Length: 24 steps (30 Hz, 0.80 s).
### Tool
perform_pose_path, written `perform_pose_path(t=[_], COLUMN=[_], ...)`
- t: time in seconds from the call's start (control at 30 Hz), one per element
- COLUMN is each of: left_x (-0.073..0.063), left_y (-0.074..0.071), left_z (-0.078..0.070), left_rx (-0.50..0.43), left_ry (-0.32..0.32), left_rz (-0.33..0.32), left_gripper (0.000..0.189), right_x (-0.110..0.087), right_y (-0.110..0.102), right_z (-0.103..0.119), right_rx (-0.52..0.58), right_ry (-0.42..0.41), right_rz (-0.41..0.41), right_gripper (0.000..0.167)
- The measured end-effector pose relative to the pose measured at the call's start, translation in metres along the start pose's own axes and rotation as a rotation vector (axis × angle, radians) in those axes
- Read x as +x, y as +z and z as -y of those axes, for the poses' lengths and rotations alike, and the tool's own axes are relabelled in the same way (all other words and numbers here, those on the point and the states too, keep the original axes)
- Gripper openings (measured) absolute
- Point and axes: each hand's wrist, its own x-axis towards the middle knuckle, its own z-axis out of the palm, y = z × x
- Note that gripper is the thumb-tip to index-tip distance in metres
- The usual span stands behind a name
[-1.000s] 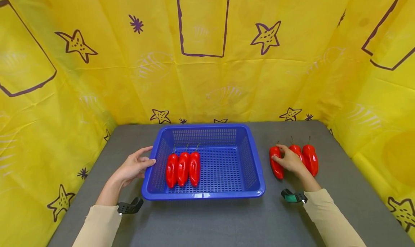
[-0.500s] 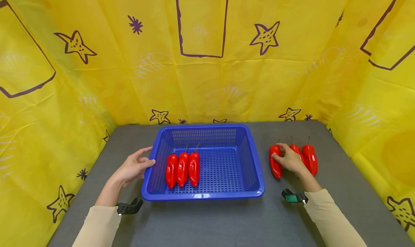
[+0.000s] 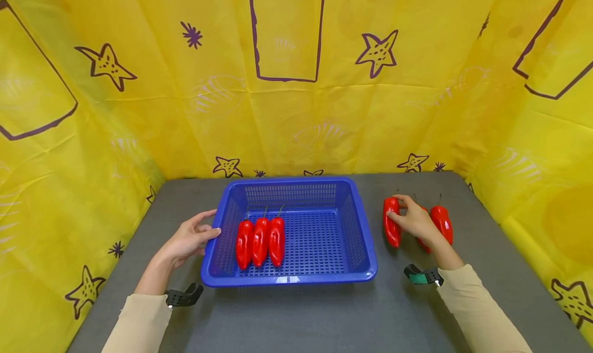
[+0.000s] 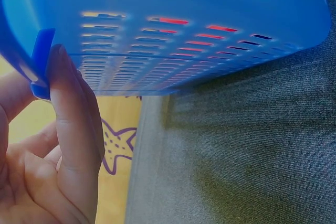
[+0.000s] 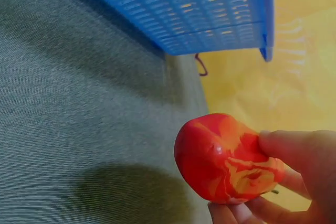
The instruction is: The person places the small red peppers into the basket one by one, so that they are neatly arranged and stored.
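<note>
A blue plastic basket (image 3: 319,280) with slotted walls stands mid-table. Inside on its left lie three red chili peppers (image 3: 260,242), side by side with stems pointing away. My left hand (image 3: 190,238) pinches the basket's left rim between thumb and fingers, as the left wrist view shows up close. To the right of the basket, my right hand (image 3: 414,220) holds another red chili pepper (image 5: 210,156) by its stem half. In the right wrist view this pepper is lifted, with its shadow on the table below. Two more peppers (image 3: 442,223) lie beyond that hand, one partly hidden by it.
The grey cloth-covered table (image 3: 296,317) reaches to a yellow curtain (image 3: 296,126) with starfish drawings at the back and both sides. Black bands (image 3: 185,295) sit on both wrists.
My right hand has raised the pepper off the table and moved it slightly away from me. The left hand stays at the basket rim.
</note>
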Motion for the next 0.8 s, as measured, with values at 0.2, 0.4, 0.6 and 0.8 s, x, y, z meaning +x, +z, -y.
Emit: perform_pose_path(t=[0.2, 0.4, 0.6, 0.8], left_x=[0.0, 0.0, 0.0, 0.0], left_y=[0.0, 0.0, 0.0, 0.0], left_z=[-0.001, -0.002, -0.003, -0.002], left_rx=[0.0, 0.008, 0.009, 0.009], left_ry=[-0.006, -0.007, -0.007, -0.01], left_rz=[0.003, 0.003, 0.002, 0.001], left_gripper=[0.073, 0.073, 0.073, 0.075], right_x=[0.004, 0.008, 0.011, 0.017], right_y=[-0.007, -0.011, -0.015, -0.017], right_z=[0.01, 0.022, 0.037, 0.051], right_rx=[-0.03, -0.069, -0.103, -0.116], right_ry=[-0.045, -0.085, -0.125, -0.13], right_rz=[-0.032, -0.055, -0.06, -0.059], right_gripper=[0.061, 0.061, 0.06, 0.06])
